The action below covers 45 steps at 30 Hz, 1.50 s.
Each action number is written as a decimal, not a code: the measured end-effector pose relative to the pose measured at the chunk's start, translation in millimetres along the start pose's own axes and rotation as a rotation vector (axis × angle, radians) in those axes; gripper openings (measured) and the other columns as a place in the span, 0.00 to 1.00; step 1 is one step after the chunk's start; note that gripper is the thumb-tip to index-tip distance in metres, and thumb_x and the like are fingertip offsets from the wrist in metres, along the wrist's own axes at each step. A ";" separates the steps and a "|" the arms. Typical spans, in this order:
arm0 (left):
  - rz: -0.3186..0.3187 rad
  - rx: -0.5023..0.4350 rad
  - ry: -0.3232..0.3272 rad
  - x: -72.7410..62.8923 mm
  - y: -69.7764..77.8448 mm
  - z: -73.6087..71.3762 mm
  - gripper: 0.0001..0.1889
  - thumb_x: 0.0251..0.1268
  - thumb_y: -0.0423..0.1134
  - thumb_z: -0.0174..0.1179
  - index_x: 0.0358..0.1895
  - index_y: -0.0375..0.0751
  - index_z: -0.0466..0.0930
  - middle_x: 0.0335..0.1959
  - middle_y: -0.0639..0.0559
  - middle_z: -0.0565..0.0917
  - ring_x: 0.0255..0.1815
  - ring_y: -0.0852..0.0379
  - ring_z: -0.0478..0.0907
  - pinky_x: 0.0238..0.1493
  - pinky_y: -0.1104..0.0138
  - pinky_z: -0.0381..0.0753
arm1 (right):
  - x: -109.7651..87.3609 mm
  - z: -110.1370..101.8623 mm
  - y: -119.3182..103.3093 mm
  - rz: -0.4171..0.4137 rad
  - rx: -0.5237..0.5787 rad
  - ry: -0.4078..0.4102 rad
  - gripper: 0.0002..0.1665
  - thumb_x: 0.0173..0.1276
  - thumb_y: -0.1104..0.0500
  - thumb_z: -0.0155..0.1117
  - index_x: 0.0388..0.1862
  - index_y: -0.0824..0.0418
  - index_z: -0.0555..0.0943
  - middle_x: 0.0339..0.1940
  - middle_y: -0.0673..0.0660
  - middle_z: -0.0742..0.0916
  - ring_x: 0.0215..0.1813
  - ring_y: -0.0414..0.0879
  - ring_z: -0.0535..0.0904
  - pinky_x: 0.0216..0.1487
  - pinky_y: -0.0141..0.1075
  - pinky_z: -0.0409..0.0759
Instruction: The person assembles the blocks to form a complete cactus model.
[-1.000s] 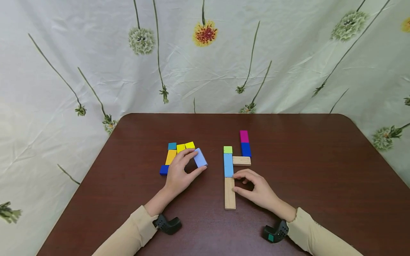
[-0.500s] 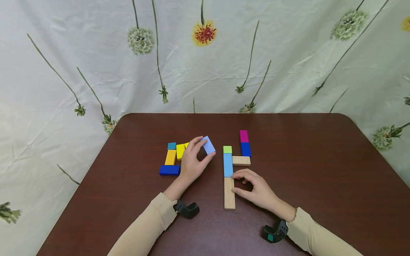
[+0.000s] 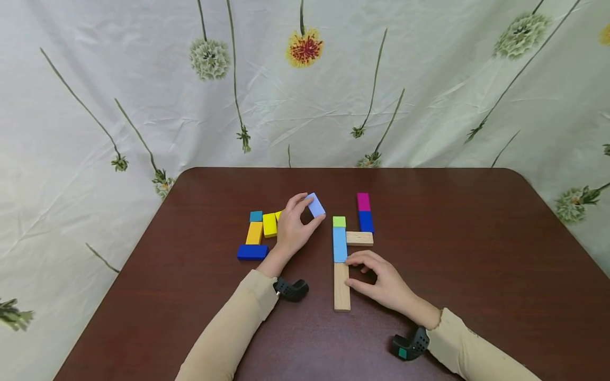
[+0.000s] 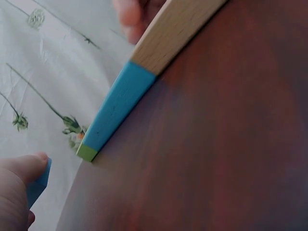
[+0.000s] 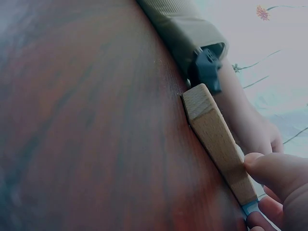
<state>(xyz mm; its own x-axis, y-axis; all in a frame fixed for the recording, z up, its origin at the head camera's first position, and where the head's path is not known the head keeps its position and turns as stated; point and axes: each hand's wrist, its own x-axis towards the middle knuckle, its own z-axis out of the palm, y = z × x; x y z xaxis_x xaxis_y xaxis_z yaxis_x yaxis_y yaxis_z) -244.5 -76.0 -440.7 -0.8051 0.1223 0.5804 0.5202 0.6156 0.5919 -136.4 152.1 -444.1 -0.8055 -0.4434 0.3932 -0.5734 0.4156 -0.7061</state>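
Observation:
My left hand pinches a periwinkle-blue block between thumb and fingers, left of and beyond the far end of a row of blocks. In the left wrist view, that block shows partly behind the thumb. The row runs from a long plain wooden block through a light blue block to a small green block. My right hand rests at the row's right side, its thumb against the wooden block and its fingertips near the joint with the light blue one. A short wooden block touches the light blue block's right side.
Beyond the short wooden block stand a dark blue block and a magenta block in line. Left of my left hand lie a yellow block, an orange block, a teal block and another dark blue block.
My left hand has carried the periwinkle block away from the left-hand group, to the right and farther out over the table. The right hand has stayed in place.

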 end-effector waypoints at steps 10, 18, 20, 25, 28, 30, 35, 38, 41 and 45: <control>-0.054 -0.031 -0.108 13.7 -2.8 12.6 0.26 0.58 0.46 0.65 0.58 0.38 0.77 0.61 0.43 0.71 0.56 0.47 0.71 0.51 0.52 0.70 | -0.3 -0.2 0.3 -0.005 -0.001 -0.005 0.20 0.57 0.55 0.72 0.49 0.54 0.80 0.50 0.46 0.80 0.50 0.40 0.75 0.43 0.33 0.76; -0.053 -0.076 -0.134 18.5 0.6 20.4 0.22 0.59 0.47 0.64 0.55 0.42 0.80 0.63 0.43 0.70 0.60 0.49 0.70 0.55 0.54 0.72 | 0.1 -1.0 -0.1 0.002 -0.002 -0.008 0.20 0.57 0.56 0.72 0.49 0.54 0.80 0.49 0.47 0.80 0.49 0.41 0.76 0.43 0.34 0.77; -0.057 -0.075 -0.146 19.4 0.9 23.1 0.21 0.60 0.48 0.64 0.55 0.43 0.80 0.64 0.43 0.69 0.61 0.50 0.70 0.55 0.55 0.72 | 0.3 -1.2 -0.4 0.003 -0.002 -0.009 0.20 0.57 0.56 0.72 0.49 0.54 0.80 0.49 0.47 0.80 0.49 0.41 0.76 0.43 0.34 0.77; -0.061 -0.078 -0.160 22.5 1.0 28.6 0.21 0.61 0.47 0.63 0.54 0.42 0.81 0.64 0.42 0.69 0.61 0.50 0.70 0.55 0.54 0.72 | 0.3 -1.0 -0.3 -0.004 -0.001 -0.009 0.20 0.57 0.56 0.72 0.49 0.55 0.80 0.49 0.48 0.80 0.50 0.40 0.76 0.43 0.34 0.77; -0.064 -0.080 -0.182 24.2 1.1 31.0 0.21 0.61 0.47 0.63 0.54 0.42 0.80 0.64 0.42 0.69 0.61 0.49 0.70 0.56 0.54 0.71 | 0.3 -0.7 0.1 -0.005 -0.001 -0.007 0.20 0.57 0.56 0.72 0.48 0.55 0.80 0.49 0.48 0.80 0.50 0.40 0.76 0.43 0.34 0.77; -0.066 -0.078 -0.205 25.0 1.1 32.3 0.21 0.61 0.47 0.63 0.55 0.42 0.80 0.64 0.43 0.69 0.61 0.49 0.69 0.57 0.54 0.70 | 0.4 -0.4 0.1 -0.004 0.000 -0.007 0.20 0.57 0.56 0.72 0.48 0.54 0.80 0.49 0.47 0.80 0.50 0.40 0.75 0.43 0.34 0.77; -0.065 -0.063 -0.252 26.0 1.7 34.5 0.21 0.62 0.47 0.62 0.55 0.42 0.79 0.65 0.43 0.69 0.61 0.47 0.69 0.59 0.53 0.68 | 0.9 -0.7 -0.7 0.008 0.001 -0.014 0.20 0.57 0.55 0.72 0.49 0.54 0.80 0.50 0.47 0.80 0.50 0.40 0.75 0.43 0.34 0.77; -0.055 -0.057 -0.264 26.2 1.9 35.3 0.20 0.62 0.47 0.62 0.55 0.42 0.79 0.64 0.42 0.69 0.60 0.45 0.70 0.59 0.52 0.68 | 0.8 -0.9 -0.9 0.012 0.001 -0.015 0.20 0.57 0.55 0.72 0.49 0.54 0.80 0.50 0.46 0.80 0.50 0.40 0.75 0.43 0.34 0.77; -0.049 -0.052 -0.281 26.4 2.2 35.8 0.20 0.62 0.46 0.62 0.55 0.41 0.79 0.64 0.41 0.70 0.60 0.45 0.70 0.61 0.50 0.65 | 0.7 -1.1 -0.7 0.011 0.001 -0.015 0.20 0.57 0.55 0.72 0.49 0.54 0.80 0.50 0.46 0.80 0.51 0.40 0.75 0.43 0.33 0.77; -0.073 -0.029 -0.317 26.9 3.3 36.0 0.20 0.64 0.47 0.60 0.56 0.42 0.78 0.65 0.44 0.69 0.63 0.46 0.68 0.64 0.48 0.59 | 0.5 -1.3 -0.3 0.010 -0.002 -0.015 0.20 0.57 0.55 0.72 0.49 0.54 0.80 0.50 0.46 0.80 0.51 0.40 0.75 0.43 0.33 0.77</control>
<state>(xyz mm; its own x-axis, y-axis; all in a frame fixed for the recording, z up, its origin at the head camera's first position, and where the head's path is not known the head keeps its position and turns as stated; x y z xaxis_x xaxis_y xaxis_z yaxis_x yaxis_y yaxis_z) -274.7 -42.7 -443.3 -0.8866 0.3179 0.3359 0.4625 0.6095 0.6439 -136.8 152.7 -443.0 -0.8088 -0.4513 0.3771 -0.5657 0.4216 -0.7087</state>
